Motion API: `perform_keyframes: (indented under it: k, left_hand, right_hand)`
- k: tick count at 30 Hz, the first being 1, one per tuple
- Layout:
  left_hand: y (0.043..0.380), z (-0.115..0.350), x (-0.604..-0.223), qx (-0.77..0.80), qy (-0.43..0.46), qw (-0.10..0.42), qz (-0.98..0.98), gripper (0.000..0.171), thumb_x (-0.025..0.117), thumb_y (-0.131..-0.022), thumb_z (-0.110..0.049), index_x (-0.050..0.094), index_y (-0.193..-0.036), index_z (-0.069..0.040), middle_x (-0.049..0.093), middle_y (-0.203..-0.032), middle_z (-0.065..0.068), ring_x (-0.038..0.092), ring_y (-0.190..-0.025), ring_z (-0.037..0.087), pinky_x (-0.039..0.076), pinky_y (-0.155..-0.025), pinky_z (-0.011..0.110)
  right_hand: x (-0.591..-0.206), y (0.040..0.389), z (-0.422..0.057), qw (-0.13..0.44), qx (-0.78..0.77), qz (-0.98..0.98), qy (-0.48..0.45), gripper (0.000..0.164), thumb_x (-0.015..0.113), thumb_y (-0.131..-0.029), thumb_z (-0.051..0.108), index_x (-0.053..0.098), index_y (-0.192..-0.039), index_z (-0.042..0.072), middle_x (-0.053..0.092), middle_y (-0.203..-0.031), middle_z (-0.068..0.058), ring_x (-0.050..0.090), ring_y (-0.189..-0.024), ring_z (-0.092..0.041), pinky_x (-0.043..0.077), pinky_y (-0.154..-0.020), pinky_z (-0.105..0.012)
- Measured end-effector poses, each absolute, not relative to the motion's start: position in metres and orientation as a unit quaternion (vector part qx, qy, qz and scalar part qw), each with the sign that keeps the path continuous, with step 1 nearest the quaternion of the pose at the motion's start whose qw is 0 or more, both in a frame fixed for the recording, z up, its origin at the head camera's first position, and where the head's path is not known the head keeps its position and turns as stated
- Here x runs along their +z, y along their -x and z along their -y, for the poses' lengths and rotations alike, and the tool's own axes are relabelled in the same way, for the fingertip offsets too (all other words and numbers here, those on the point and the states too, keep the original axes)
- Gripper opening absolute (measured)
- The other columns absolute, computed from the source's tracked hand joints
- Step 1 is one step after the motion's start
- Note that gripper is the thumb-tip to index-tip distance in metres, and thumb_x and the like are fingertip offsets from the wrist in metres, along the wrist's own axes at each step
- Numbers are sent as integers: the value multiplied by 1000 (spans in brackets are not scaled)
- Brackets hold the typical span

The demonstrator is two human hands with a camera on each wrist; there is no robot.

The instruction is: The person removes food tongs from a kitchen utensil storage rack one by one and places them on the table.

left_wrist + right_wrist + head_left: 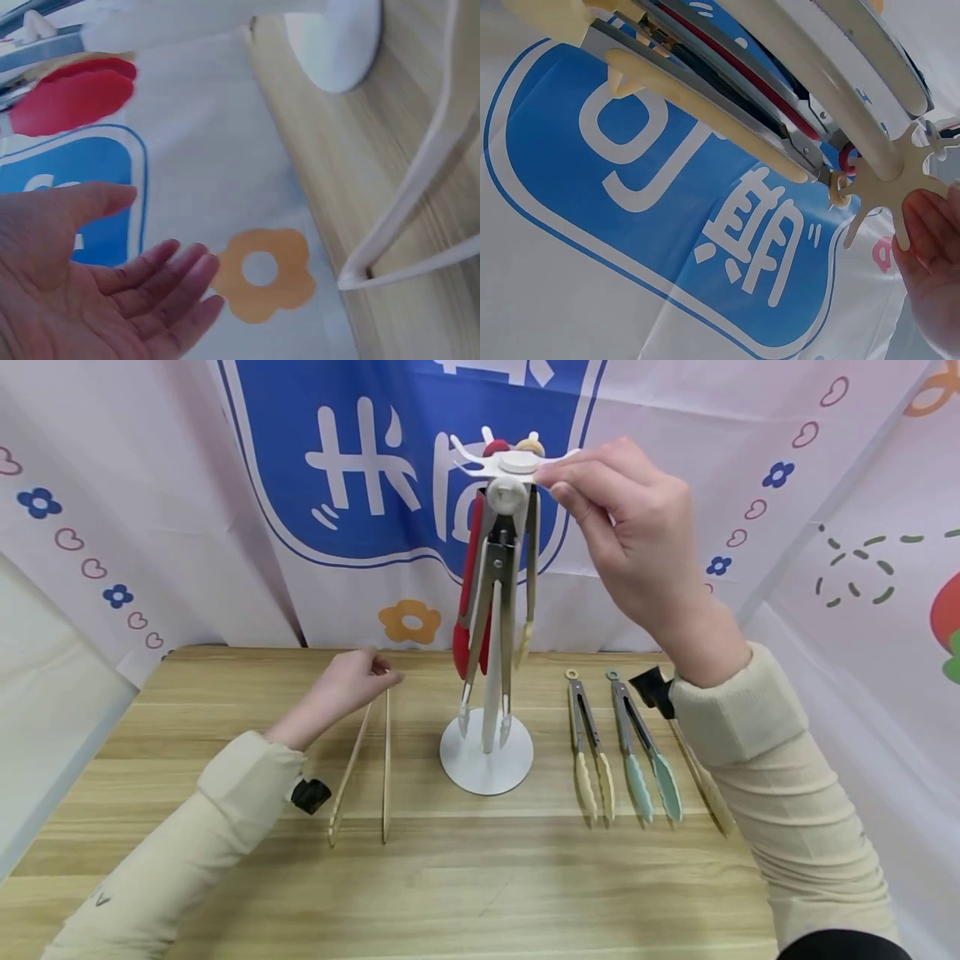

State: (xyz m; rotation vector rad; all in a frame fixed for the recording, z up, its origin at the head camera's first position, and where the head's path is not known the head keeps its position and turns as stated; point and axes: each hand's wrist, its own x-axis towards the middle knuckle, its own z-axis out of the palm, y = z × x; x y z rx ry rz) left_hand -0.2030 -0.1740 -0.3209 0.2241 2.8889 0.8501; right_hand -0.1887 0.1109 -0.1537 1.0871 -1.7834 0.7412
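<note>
A white utensil stand (486,772) holds several hanging tongs. My right hand (637,518) pinches one arm of its hooked top (896,191) between thumb and fingers. On the hooks hang red-tipped tongs (461,647), cream-tipped tongs (531,560) and metal tongs with pale tips (477,631) at the front. Left of the stand, my left hand (345,685) hovers by the joined end of wooden tongs (387,760), which lie spread on the table. In the left wrist view its fingers (172,266) are loosely extended, with nothing in the palm.
Right of the stand lie cream-tipped tongs (585,768) and mint-tipped tongs (637,777). Farther right, a long wooden piece (708,781) is partly covered by the right sleeve. A printed cloth (360,539) hangs behind the wooden table (450,877).
</note>
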Motion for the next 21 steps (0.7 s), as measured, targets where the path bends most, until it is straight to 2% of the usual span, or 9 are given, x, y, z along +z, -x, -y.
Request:
perform_keyframes:
  k: [2, 6, 11, 17, 21]
  left_hand:
    - [203, 172, -319, 301, -82, 55, -949, 38, 54, -89, -31, 57, -109, 2, 61, -103, 16, 56, -94, 28, 46, -83, 41]
    - [200, 167, -315, 355, -101, 43, -929, 37, 54, -90, -33, 56, -111, -2, 61, -106, 13, 55, -97, 26, 47, -84, 39]
    - [193, 157, -307, 427, -127, 11, -895, 37, 57, -89, -33, 54, -113, -4, 59, -109, 11, 56, -100, 24, 47, -87, 38]
    - [185, 142, -299, 479, -198, -55, -853, 33, 63, -86, -19, 53, -110, 2, 58, -110, 14, 55, -102, 25, 43, -94, 37]
    - [181, 132, -298, 470, -232, -86, -847, 37, 67, -83, -16, 53, -111, 3, 58, -111, 13, 54, -103, 25, 43, -94, 36]
  right_hand:
    - [-154, 187, -110, 454, 293, 719, -436, 18, 54, -91, 8, 69, -91, -3, 68, -89, -11, 55, -80, -21, 42, -70, -21]
    - [-155, 185, -107, 465, 282, 721, -428, 21, 53, -92, 10, 68, -91, -3, 68, -89, -12, 53, -77, -22, 37, -64, -22]
    - [-155, 182, -104, 476, 262, 731, -412, 25, 51, -93, 13, 68, -91, -4, 67, -88, -14, 53, -76, -23, 40, -64, -23]
    - [-154, 179, -101, 486, 234, 740, -402, 27, 48, -94, 12, 67, -91, -7, 66, -86, -16, 53, -79, -25, 44, -68, -26]
    - [-155, 177, -98, 485, 229, 744, -398, 27, 48, -94, 11, 67, -90, -7, 65, -86, -16, 52, -78, -26, 43, -67, -26]
